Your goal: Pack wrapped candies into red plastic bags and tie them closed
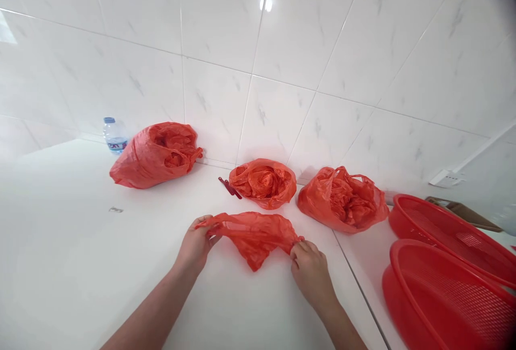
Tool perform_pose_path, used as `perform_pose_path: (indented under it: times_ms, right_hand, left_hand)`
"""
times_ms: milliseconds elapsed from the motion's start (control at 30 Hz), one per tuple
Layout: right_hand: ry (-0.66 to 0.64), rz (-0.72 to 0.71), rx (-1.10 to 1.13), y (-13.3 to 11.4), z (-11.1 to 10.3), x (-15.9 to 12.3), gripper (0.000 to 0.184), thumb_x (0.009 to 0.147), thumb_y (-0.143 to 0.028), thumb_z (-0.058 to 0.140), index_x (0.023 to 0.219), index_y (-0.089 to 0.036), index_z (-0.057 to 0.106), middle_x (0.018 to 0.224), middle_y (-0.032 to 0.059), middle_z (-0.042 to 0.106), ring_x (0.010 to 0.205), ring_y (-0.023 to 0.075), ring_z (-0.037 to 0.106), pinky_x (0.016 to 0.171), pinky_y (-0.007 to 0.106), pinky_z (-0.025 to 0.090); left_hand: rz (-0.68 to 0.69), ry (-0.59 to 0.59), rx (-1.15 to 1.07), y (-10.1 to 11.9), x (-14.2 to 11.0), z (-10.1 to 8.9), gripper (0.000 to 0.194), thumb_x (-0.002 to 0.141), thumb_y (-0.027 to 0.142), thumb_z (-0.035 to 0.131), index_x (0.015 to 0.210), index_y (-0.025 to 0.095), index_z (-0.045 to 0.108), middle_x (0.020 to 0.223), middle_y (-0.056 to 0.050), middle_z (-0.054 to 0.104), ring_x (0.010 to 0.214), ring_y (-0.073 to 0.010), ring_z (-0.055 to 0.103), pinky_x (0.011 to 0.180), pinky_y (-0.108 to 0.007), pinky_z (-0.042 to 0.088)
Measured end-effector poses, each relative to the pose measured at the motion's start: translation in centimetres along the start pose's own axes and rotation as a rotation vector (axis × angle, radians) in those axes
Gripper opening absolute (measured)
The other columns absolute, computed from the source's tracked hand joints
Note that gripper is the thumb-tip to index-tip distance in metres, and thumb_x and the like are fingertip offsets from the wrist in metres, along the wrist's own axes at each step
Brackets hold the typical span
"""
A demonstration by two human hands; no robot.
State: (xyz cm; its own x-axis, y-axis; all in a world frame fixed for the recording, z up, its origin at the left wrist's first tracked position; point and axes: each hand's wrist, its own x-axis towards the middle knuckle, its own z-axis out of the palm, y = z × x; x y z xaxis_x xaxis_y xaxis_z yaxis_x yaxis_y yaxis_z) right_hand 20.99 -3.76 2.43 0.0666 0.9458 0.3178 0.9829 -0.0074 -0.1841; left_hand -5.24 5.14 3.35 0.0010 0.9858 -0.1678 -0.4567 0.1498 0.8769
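Observation:
A crumpled red plastic bag (253,236) lies on the white counter (72,264) in front of me. My left hand (196,246) pinches its left end, near the handle loops. Gripping the bag's right end, my right hand (310,272) has its fingers curled closed. The bag is stretched between both hands, sagging to a point in the middle.
Three more red bags with stuffed contents sit along the tiled wall: a big bag (155,155) at left, a middle bag (264,183) and a right bag (343,199). A water bottle (114,135) stands far left. A small red clip (229,187) lies nearby. Two red baskets (447,285) sit at right.

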Motion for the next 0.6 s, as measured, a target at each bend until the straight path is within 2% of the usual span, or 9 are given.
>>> perform_pose_path:
  times_ms: [67, 100, 133, 233, 300, 367, 433, 533, 600]
  right_hand:
    - [0.010, -0.003, 0.022, 0.3, -0.7, -0.1, 0.020, 0.073, -0.003, 0.045, 0.077, -0.021, 0.052, 0.083, 0.0028, 0.062, 0.089, 0.0214, 0.056, 0.069, 0.032, 0.040]
    - [0.031, -0.021, 0.037, 0.2, -0.9, -0.2, 0.018, 0.075, -0.005, 0.046, 0.081, -0.021, 0.053, 0.086, 0.0037, 0.062, 0.089, 0.0219, 0.056, 0.070, 0.033, 0.041]
    - [0.060, -0.050, 0.052, -0.1, -1.1, -0.2, 0.017, 0.078, -0.008, 0.046, 0.087, -0.021, 0.054, 0.092, 0.0052, 0.063, 0.091, 0.0224, 0.056, 0.072, 0.035, 0.043]
    - [0.152, -0.182, 0.088, -1.5, -0.7, 0.1, 0.032, 0.082, -0.011, 0.045, 0.112, -0.020, 0.052, 0.113, 0.0092, 0.060, 0.103, 0.0241, 0.053, 0.086, 0.040, 0.043]
    - [0.177, -0.256, 0.087, -2.5, 0.0, 0.7, 0.042, 0.083, -0.008, 0.042, 0.124, -0.019, 0.048, 0.121, 0.0096, 0.057, 0.112, 0.0248, 0.050, 0.094, 0.042, 0.040]
    - [0.164, -0.291, 0.073, -3.1, 0.9, 1.4, 0.047, 0.082, -0.004, 0.039, 0.125, -0.019, 0.049, 0.120, 0.0095, 0.059, 0.115, 0.0258, 0.049, 0.096, 0.044, 0.038]
    - [0.123, -0.290, 0.069, -3.5, 1.8, 2.1, 0.044, 0.081, -0.001, 0.037, 0.117, -0.018, 0.056, 0.105, 0.0097, 0.065, 0.104, 0.0268, 0.055, 0.090, 0.045, 0.040]
    - [0.059, -0.304, 0.087, -4.0, 2.6, 2.1, 0.033, 0.077, -0.002, 0.041, 0.092, -0.019, 0.065, 0.077, 0.0062, 0.065, 0.075, 0.0230, 0.057, 0.073, 0.039, 0.043]
    - [0.052, -0.338, 0.102, -4.4, 2.6, 1.4, 0.030, 0.075, -0.001, 0.042, 0.078, -0.020, 0.065, 0.070, 0.0042, 0.061, 0.067, 0.0201, 0.053, 0.064, 0.034, 0.041]
  left_hand:
    - [-0.073, -0.117, 0.171, 1.3, -1.5, 0.0, 0.045, 0.074, 0.031, 0.064, 0.115, 0.020, 0.049, 0.109, -0.012, 0.063, 0.097, -0.0234, 0.063, 0.084, -0.043, 0.050]
    - [-0.033, -0.152, 0.305, 1.9, -2.5, 0.2, 0.052, 0.076, 0.031, 0.062, 0.124, 0.023, 0.044, 0.122, -0.013, 0.058, 0.107, -0.0259, 0.059, 0.088, -0.046, 0.048]
    - [0.070, -0.107, 0.464, 2.4, -3.6, 0.4, 0.055, 0.076, 0.031, 0.061, 0.127, 0.026, 0.043, 0.132, -0.012, 0.051, 0.117, -0.0285, 0.052, 0.091, -0.048, 0.046]
    - [0.590, 0.043, 0.794, 3.4, -6.4, 1.3, 0.055, 0.075, 0.032, 0.061, 0.127, 0.026, 0.045, 0.140, -0.010, 0.041, 0.128, -0.0307, 0.040, 0.100, -0.050, 0.039]
    - [0.817, -0.092, 0.902, 3.7, -7.5, 2.3, 0.038, 0.079, 0.029, 0.056, 0.117, 0.025, 0.054, 0.127, -0.010, 0.054, 0.118, -0.0277, 0.049, 0.097, -0.044, 0.042]
    - [0.826, -0.369, 0.964, 3.7, -7.7, 3.5, 0.024, 0.084, 0.023, 0.046, 0.104, 0.025, 0.060, 0.105, -0.007, 0.065, 0.098, -0.0222, 0.059, 0.085, -0.035, 0.049]
    - [0.723, -0.565, 0.990, 3.2, -7.3, 4.7, 0.027, 0.086, 0.016, 0.038, 0.095, 0.025, 0.062, 0.090, -0.003, 0.066, 0.082, -0.0175, 0.061, 0.073, -0.029, 0.049]
    - [0.613, -0.551, 0.982, 1.6, -6.0, 6.0, 0.029, 0.085, 0.013, 0.034, 0.084, 0.023, 0.061, 0.078, 0.000, 0.064, 0.069, -0.0156, 0.058, 0.061, -0.026, 0.046]
    - [0.594, -0.509, 1.001, 0.0, -4.9, 6.2, 0.028, 0.083, 0.013, 0.034, 0.078, 0.022, 0.060, 0.071, 0.000, 0.063, 0.062, -0.0153, 0.056, 0.055, -0.025, 0.043]
